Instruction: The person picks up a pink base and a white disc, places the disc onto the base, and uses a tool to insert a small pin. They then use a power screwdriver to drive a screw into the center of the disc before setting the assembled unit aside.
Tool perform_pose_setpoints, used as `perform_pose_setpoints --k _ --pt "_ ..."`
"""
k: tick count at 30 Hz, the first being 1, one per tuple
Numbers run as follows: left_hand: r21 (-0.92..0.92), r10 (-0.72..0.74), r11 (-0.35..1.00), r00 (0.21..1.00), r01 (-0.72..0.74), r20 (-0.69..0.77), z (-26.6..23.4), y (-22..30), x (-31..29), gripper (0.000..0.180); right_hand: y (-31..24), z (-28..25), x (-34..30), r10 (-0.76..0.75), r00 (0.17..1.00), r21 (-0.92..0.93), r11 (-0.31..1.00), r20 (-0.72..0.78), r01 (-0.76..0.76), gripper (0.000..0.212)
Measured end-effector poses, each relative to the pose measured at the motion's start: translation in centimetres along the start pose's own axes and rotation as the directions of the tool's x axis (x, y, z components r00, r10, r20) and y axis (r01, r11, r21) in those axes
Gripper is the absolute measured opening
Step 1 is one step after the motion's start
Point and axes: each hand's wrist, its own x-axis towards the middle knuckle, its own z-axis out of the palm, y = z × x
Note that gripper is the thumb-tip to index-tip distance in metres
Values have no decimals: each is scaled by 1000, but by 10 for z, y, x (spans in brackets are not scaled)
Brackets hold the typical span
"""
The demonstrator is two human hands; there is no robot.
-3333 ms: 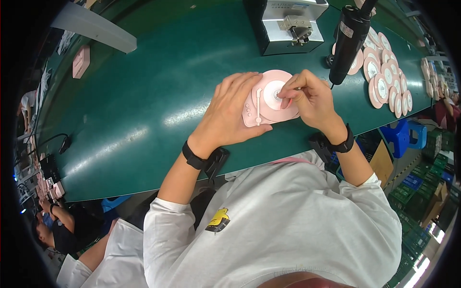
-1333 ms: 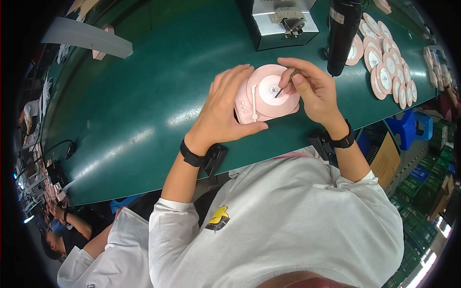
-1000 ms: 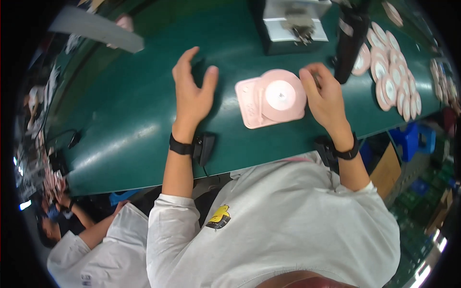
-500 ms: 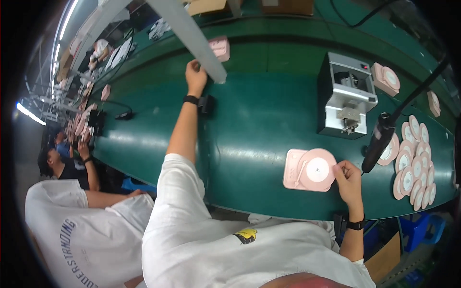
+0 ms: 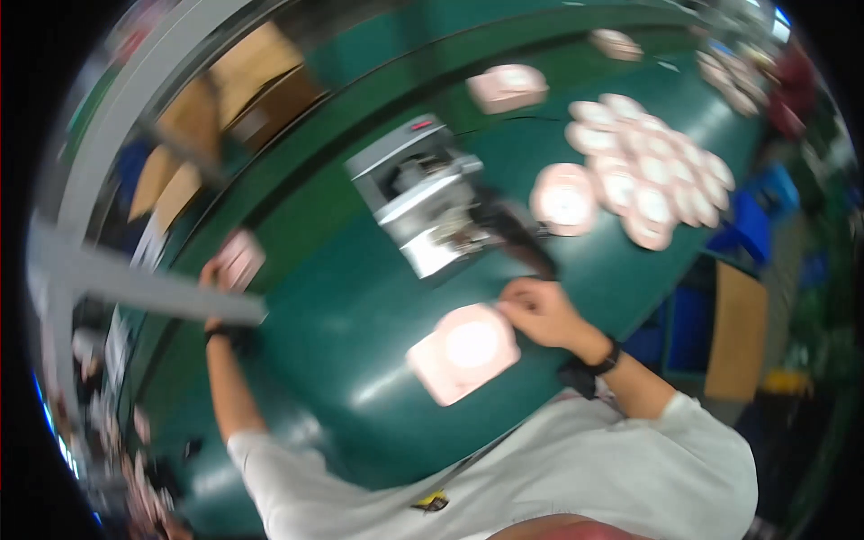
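A pink record-player-shaped piece (image 5: 441, 373) with a round pink disc (image 5: 472, 345) and a white centre lies on the green table before me. My right hand (image 5: 544, 310) is at the disc's upper right rim, fingers curled in a pinch; what they hold is hidden. My left hand (image 5: 214, 279) stretches far left, its fingers closed about the edge of a pink base (image 5: 241, 259). A grey post covers part of that hand. A dark electric screwdriver (image 5: 517, 236) hangs just above my right hand. Motion blurs the picture.
A grey metal machine (image 5: 418, 198) stands beyond the pink piece. Several pink discs (image 5: 652, 171) lie in a pile at the right, with a single disc (image 5: 565, 200) beside it. Another pink piece (image 5: 507, 88) sits behind the machine. The grey post (image 5: 153, 286) juts in at left, near cardboard boxes (image 5: 274, 103).
My view has turned to the right, so the whole scene appears rotated. My left hand has come up against the pink base. My right hand stays by the disc's rim.
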Motion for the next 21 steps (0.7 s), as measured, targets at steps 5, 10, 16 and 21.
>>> perform_pose_setpoints --k 5,10,16,21 --pt "290 114 948 991 -130 73 16 -10 25 32 15 -8 -7 -27 999 100 995 28 24 18" --pt "359 262 903 965 -234 -31 -30 -52 -2 33 13 -5 -5 -126 990 25 992 57 125 19" --pt "-144 -242 964 962 224 -129 -90 -60 -67 55 10 -11 -4 -124 990 -11 992 71 125 22" --pt "205 -179 945 926 256 -332 -85 42 -184 50 24 -8 0 -101 993 -8 995 59 102 24"
